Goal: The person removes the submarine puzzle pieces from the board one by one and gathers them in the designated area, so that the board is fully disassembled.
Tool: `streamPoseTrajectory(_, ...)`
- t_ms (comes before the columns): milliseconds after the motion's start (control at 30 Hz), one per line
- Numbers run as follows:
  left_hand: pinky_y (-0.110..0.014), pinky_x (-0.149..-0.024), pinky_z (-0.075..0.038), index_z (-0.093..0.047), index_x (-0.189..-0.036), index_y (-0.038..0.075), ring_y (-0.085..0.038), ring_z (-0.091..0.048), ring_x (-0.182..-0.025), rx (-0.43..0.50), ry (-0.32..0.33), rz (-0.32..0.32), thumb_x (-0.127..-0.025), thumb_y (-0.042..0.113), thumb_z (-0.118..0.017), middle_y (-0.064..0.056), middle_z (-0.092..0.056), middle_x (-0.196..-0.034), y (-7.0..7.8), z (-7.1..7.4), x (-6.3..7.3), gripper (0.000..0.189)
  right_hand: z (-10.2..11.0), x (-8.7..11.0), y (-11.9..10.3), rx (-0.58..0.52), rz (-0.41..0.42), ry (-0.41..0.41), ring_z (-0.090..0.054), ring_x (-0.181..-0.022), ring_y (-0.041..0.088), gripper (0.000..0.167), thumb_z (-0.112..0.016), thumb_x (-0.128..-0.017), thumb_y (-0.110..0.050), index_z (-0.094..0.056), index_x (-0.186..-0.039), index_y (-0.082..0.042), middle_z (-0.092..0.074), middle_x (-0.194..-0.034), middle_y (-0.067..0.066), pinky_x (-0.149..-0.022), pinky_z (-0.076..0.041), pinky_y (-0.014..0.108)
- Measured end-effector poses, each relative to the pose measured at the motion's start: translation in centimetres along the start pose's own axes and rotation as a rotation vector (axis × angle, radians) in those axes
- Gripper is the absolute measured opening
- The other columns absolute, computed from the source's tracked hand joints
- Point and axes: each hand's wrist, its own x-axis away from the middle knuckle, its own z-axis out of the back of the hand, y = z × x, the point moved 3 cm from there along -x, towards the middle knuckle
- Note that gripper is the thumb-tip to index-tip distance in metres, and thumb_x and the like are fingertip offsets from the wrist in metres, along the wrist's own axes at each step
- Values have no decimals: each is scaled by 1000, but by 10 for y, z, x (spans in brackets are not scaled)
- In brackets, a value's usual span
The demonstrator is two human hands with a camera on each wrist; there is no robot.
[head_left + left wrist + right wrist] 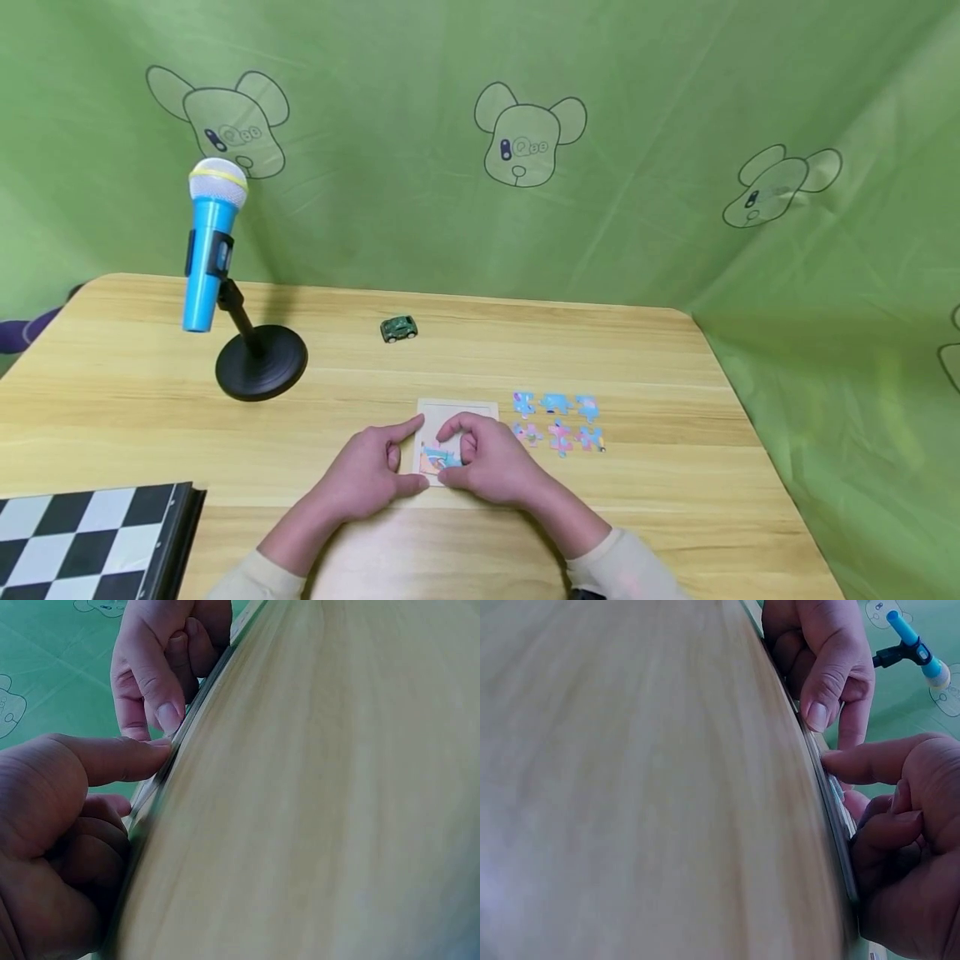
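Near the table's front middle lies a small pale puzzle tray (457, 408) with a raised rim. In its lower left part sit colourful puzzle pieces (437, 458), partly hidden by fingers. My left hand (367, 471) rests on the tray's left side, its index finger at the left rim and its thumb at the lower corner, both fairly straight. My right hand (498, 462) pinches at a piece in the tray, index finger bent above and thumb below. Both hands (52, 825) appear low over the tray edge in the wrist views, where the pieces are hardly visible.
Several loose puzzle pieces (558, 421) lie in two rows right of the tray. A small green toy car (399, 328) stands behind. On the left are a blue microphone (210, 250) on a black stand (262, 364) and a checkered board (82, 542). Green cloth (420, 208) hangs behind the table.
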Motion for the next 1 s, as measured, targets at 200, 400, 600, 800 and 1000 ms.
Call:
streamPoseTrajectory(200,-25,-44,-30,-54,-143,1,-7,-32,-45,-1,0,0,-75,14,-88,7,-37,-51,0,-1,0,77,-1,0,0,9,0,23,-36,-47,7,31,-77,-81,-6,-66,-111,-10,-40,-55,-7,-51,-37,25)
streamPoseTrajectory(400,-25,-45,-30,-55,-142,2,-7,-32,-46,-9,3,-1,-75,15,-88,7,-38,-52,1,0,0,76,-1,0,-1,36,4,19,-36,-47,8,33,-80,-80,-8,-66,-109,-11,-40,-55,-6,-50,-36,25)
streamPoseTrajectory(600,-25,-45,-30,-55,-142,2,-7,-33,-46,-8,5,2,-75,15,-88,7,-39,-53,1,0,1,76,0,-1,-5,64,-3,-9,-38,-48,8,27,-80,-82,-10,-67,-105,-12,-43,-56,-5,-48,-35,24)
streamPoseTrajectory(800,-25,-45,-30,-54,-142,1,-7,-33,-46,4,4,1,-74,14,-88,7,-38,-52,2,0,0,77,6,4,-7,30,22,23,-37,-50,8,26,-81,-80,-12,-69,-103,-12,-39,-57,-6,-54,-38,26)
streamPoseTrajectory(1000,-26,-45,-31,-54,-143,1,-7,-33,-46,23,8,14,-73,13,-89,7,-38,-52,1,0,0,79,13,14,-5,8,26,51,-34,-50,7,27,-81,-81,-11,-69,-105,-13,-36,-56,-8,-61,-42,28)
